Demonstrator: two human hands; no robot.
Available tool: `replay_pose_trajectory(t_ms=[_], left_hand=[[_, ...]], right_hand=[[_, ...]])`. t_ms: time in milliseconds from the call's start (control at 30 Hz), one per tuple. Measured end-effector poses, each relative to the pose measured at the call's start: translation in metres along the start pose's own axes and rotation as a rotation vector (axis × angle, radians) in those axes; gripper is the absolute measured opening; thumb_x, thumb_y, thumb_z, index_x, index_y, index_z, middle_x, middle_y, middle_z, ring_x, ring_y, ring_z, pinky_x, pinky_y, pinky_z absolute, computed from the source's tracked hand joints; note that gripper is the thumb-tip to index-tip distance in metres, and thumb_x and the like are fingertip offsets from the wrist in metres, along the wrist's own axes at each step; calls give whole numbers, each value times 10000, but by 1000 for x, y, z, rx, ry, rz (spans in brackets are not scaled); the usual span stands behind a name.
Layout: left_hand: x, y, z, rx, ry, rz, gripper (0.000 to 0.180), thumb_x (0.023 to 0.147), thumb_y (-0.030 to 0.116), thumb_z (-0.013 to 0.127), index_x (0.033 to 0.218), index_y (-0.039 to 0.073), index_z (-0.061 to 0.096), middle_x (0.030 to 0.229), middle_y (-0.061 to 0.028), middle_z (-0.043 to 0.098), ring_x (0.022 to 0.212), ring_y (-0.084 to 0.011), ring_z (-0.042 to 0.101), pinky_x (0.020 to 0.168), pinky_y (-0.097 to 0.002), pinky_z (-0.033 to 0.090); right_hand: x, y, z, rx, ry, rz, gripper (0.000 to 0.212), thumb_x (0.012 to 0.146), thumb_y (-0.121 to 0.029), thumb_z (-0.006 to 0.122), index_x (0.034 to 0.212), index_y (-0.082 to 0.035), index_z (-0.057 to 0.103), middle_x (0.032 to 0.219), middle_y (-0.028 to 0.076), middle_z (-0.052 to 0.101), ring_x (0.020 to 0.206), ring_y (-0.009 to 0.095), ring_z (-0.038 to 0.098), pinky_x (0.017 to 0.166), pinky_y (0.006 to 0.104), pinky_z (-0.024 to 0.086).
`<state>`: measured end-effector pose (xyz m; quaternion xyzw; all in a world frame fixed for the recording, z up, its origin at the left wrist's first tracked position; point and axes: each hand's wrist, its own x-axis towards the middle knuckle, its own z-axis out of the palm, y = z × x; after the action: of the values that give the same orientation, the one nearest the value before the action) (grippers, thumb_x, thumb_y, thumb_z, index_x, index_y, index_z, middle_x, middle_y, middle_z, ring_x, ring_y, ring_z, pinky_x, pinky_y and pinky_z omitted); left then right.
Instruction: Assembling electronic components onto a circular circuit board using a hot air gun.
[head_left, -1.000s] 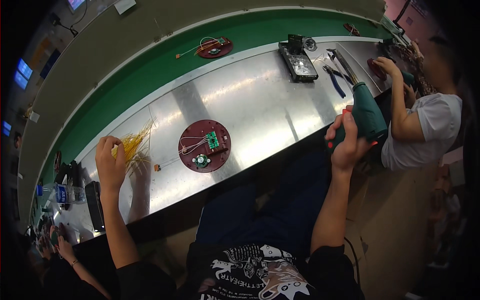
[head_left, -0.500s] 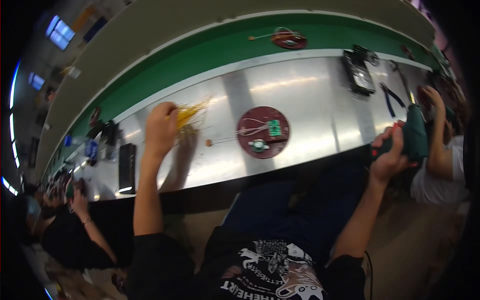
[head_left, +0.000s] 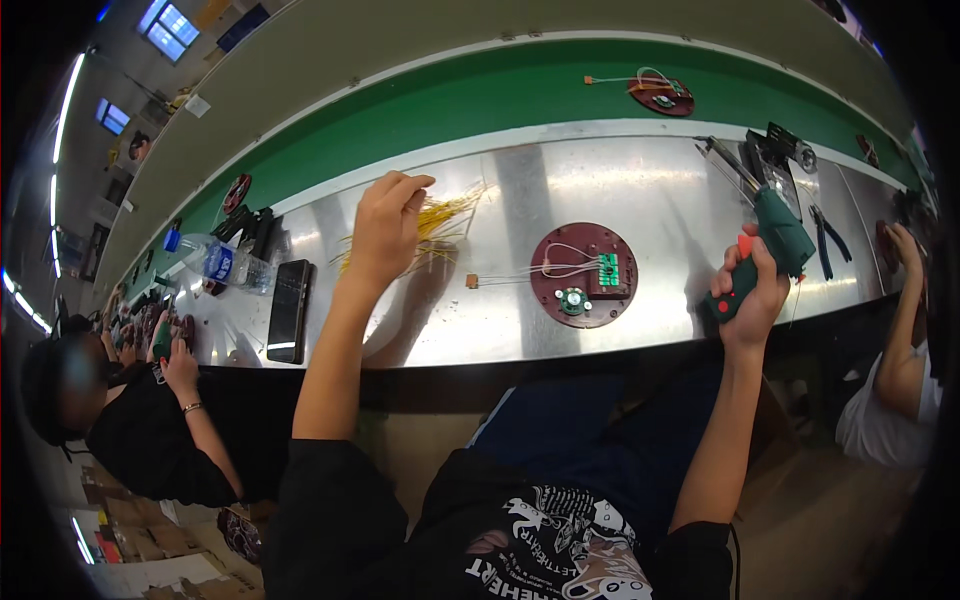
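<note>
My left hand [head_left: 388, 228] is over a loose pile of thin yellow wires [head_left: 448, 222], its thumb and fingertips pressed together. Whatever may be between them is too small to make out. My right hand [head_left: 755, 292] grips a green soldering gun [head_left: 783, 232] with a red trigger. Its metal tip points up and away to the left, above the table. Between my hands lies a round maroon disc [head_left: 548, 292] bearing a green circuit board [head_left: 609, 269] and a small round part [head_left: 573, 301]. Pale wires run left from it to a little orange connector [head_left: 472, 282].
On the metal table [head_left: 520, 335], a black phone [head_left: 289, 312] and a water bottle [head_left: 222, 262] lie left. Dark pliers [head_left: 829, 240] and a black device [head_left: 768, 160] are right. Another disc [head_left: 664, 97] rests on the green strip behind. Co-workers [head_left: 165, 420] sit at both sides.
The view has swung, shifting the table's things rightward in the picture. My right hand has brought the soldering gun left and over the table. My left hand has moved slightly forward beside the yellow wires.
</note>
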<state>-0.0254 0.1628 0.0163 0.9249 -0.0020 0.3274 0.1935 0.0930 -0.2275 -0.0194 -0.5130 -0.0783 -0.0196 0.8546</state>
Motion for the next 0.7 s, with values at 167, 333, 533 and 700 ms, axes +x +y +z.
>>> replay_pose_trajectory(t_ms=[167,333,533,700], left_hand=[[1,-14,0,14,-134,-2,94,914,36,604,936,-3,687,901,-152,628,848,-347,602,787,-424,473],[-8,-20,10,233,-279,246,105,824,18,623,912,6,680,874,-131,580,855,-327,576,773,-421,468],[-2,-6,-5,375,-379,587,100,741,33,611,837,3,624,860,-143,558,870,-322,567,761,-436,464],[1,-12,-18,417,-369,496,122,805,7,595,924,-10,617,843,-146,589,843,-334,592,764,-425,485]], right_hand=[[4,8,1,35,14,87,308,978,-245,591,1178,-14,551,748,67,542,510,120,483,479,273,415],[5,16,4,44,3,55,288,977,-237,598,1165,-22,554,729,63,557,484,123,491,444,275,418],[9,33,-2,50,38,105,250,930,-179,648,1119,-40,563,687,48,577,447,137,524,401,278,423],[6,12,12,53,6,79,244,920,-161,632,1063,24,562,679,92,587,437,152,540,405,295,435]])
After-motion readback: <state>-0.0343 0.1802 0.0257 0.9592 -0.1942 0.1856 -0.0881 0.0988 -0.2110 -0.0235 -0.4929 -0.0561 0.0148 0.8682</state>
